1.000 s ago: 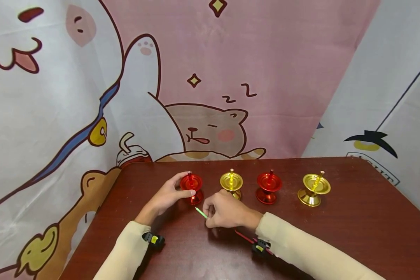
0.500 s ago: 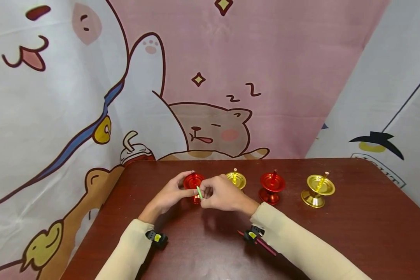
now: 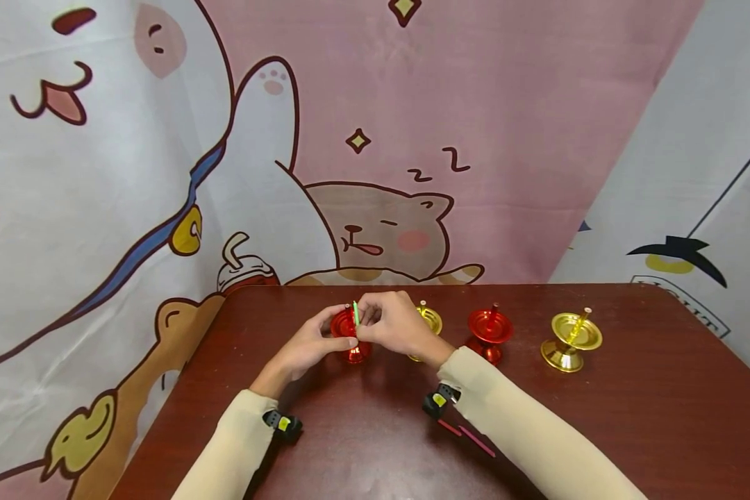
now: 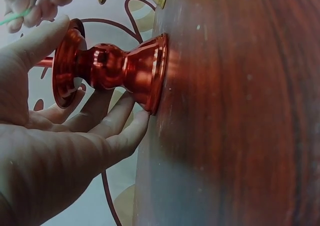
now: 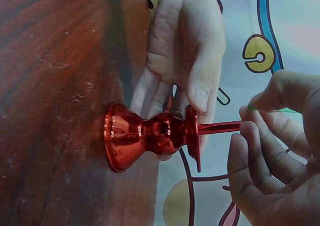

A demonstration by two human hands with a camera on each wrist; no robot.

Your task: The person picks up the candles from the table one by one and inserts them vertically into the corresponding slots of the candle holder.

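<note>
At the left of the table stands a shiny red candle holder (image 3: 356, 355), with a dish on a waisted foot and a thin upright tube. My left hand (image 3: 309, 347) holds it, thumb at the dish rim (image 4: 62, 68) and fingers behind the stem and foot. Between thumb and index finger my right hand (image 3: 392, 323) pinches a thin green candle (image 3: 355, 314), upright beside the tube top. In the right wrist view, the right hand's other fingers are beside the red tube (image 5: 220, 128); most of the green candle is hidden there.
To the right stand a gold candle holder (image 3: 434, 321), partly behind my right hand, another red one (image 3: 490, 326) and another gold one (image 3: 565, 340). Two thin pinkish-red candles (image 3: 477, 442) lie near my right forearm. A printed cloth (image 3: 506, 139) hangs behind the brown table (image 3: 375, 444).
My right hand has carried the green candle up from the table to the top of the red holder, turning it upright. My left hand has stayed on the holder.
</note>
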